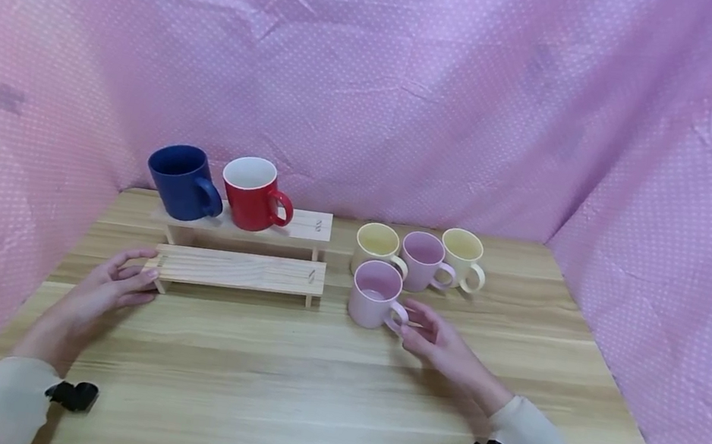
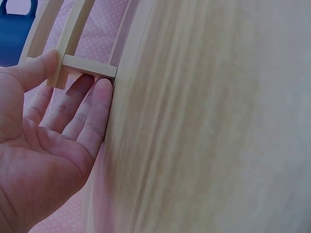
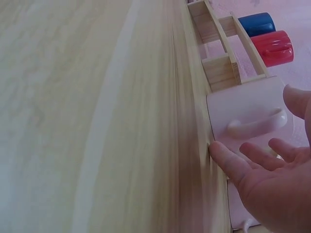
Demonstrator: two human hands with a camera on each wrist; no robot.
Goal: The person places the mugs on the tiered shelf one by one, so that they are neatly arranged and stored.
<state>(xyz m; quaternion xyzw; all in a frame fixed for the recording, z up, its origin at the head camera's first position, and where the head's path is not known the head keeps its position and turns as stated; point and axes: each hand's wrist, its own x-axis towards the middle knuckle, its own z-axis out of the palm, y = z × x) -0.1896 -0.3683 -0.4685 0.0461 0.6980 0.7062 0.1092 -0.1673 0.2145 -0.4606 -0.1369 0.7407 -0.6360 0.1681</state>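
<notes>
My left hand [image 1: 106, 286] is at the left end of the low front wooden shelf [image 1: 238, 271], thumb and index finger on either side of the board's end. In the left wrist view, the other fingers of the left hand [image 2: 53, 141] reach below the board toward its leg [image 2: 90, 66]. My right hand [image 1: 441, 342] is beside the handle of the front pink mug [image 1: 374, 298], thumb and fingers spread around it. The right wrist view shows that mug [image 3: 243, 104] upright, its handle between the right hand's [image 3: 277, 189] parted thumb and fingers.
A blue mug [image 1: 184, 189] and a red mug [image 1: 252, 199] stand on the higher back shelf [image 1: 303, 226]. Behind the front pink mug are a yellow mug [image 1: 375, 244], another pink mug [image 1: 420, 262] and a second yellow mug [image 1: 460, 251]. Pink dotted cloth [image 1: 376, 87] surrounds the wooden table [image 1: 237, 373].
</notes>
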